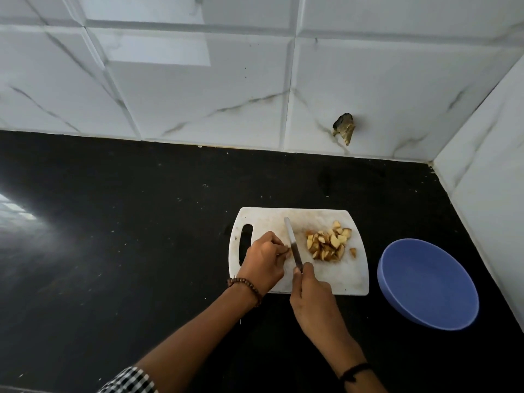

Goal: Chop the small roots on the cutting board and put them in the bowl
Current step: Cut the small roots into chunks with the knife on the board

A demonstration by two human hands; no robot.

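A white cutting board lies on the black counter. A pile of chopped root pieces, yellow with brown skin, sits on its right half. My left hand pinches a small brown root piece against the board, its fingers curled. My right hand grips the handle of a knife, whose blade points away from me and stands just right of that piece. An empty blue bowl sits to the right of the board.
The black counter stretches wide to the left and behind the board. White marbled tile walls close the back and the right side. A chipped hole marks the back wall.
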